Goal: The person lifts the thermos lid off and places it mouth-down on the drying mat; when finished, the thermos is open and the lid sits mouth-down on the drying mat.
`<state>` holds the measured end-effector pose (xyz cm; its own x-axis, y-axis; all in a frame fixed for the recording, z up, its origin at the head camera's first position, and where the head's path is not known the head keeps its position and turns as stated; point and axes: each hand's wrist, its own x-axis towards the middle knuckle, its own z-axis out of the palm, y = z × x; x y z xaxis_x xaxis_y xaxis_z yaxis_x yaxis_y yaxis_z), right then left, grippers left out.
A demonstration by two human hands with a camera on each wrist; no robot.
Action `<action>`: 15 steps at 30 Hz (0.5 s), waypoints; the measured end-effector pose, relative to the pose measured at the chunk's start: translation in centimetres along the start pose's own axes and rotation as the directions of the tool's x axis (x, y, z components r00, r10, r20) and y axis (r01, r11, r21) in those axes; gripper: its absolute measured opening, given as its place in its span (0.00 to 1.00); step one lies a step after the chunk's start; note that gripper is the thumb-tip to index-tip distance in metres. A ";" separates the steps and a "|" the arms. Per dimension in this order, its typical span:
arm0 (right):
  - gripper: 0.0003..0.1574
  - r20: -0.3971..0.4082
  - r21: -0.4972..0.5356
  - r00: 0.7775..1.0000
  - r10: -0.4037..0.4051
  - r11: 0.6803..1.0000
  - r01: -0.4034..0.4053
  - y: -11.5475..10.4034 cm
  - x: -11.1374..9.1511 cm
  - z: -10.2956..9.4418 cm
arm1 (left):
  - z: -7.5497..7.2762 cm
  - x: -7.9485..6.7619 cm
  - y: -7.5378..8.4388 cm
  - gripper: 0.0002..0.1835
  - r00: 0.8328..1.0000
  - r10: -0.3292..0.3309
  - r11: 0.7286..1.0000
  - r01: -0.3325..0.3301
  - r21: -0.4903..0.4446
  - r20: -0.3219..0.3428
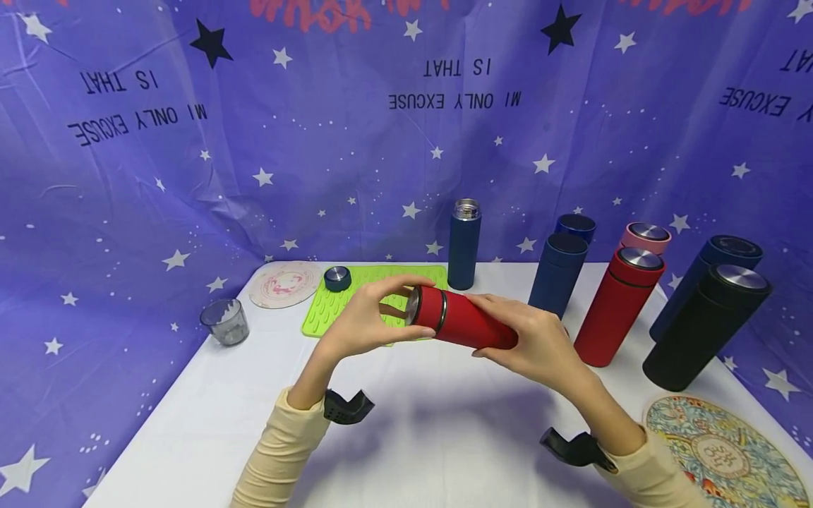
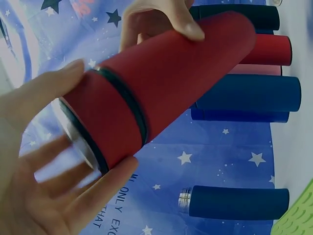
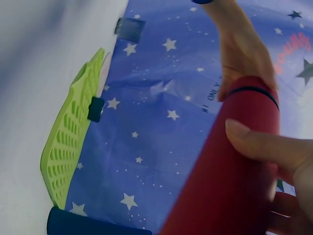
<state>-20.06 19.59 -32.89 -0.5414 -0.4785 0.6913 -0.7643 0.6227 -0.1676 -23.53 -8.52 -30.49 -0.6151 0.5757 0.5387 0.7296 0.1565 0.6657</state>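
Observation:
A red vacuum flask (image 1: 471, 321) is held tilted above the table between both hands, its lid end toward the left. My left hand (image 1: 365, 317) grips the red lid (image 2: 105, 122) near the dark ring, thumb on one side and fingers on the other. Around the flask's body, toward its base, my right hand (image 1: 533, 335) wraps its thumb and fingers. Behind the hands a blue flask (image 1: 464, 247) stands without its lid, its steel neck showing. A small dark blue lid (image 1: 337, 278) sits on the green mat (image 1: 406, 271).
On the right stand several flasks, among them a blue one (image 1: 559, 271), a red one (image 1: 619, 307) and a black one (image 1: 705, 328). A patterned round mat (image 1: 673, 430) lies front right. Left are a glass cup (image 1: 226, 323) and a pale round coaster (image 1: 286, 283).

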 end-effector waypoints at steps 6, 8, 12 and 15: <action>0.51 -0.060 -0.139 0.996 -0.069 0.989 0.061 -0.3 0.1 0.1 | 0.0 0.0 -0.1 0.30 0.992 -0.114 0.993 0.112 -0.028 -0.052; 0.51 -0.051 -0.117 0.997 -0.057 0.992 0.051 -0.3 0.1 0.0 | -0.1 0.0 0.0 0.32 0.995 -0.091 0.996 0.090 -0.019 -0.029; 0.51 0.011 0.010 1.000 -0.003 1.000 0.003 0.1 0.1 -0.3 | -0.3 0.0 0.8 0.37 0.999 0.025 1.000 -0.026 0.006 0.047; 0.52 0.069 0.125 0.997 0.038 0.991 -0.046 0.5 0.1 -0.5 | -0.6 0.1 2.0 0.37 0.988 0.122 0.992 -0.124 0.009 0.099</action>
<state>-20.28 20.20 -32.55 -0.5927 -0.4963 0.6343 -0.7763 0.5619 -0.2857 -22.28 -8.67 -28.78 -0.4887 0.6669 0.5625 0.8028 0.0913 0.5893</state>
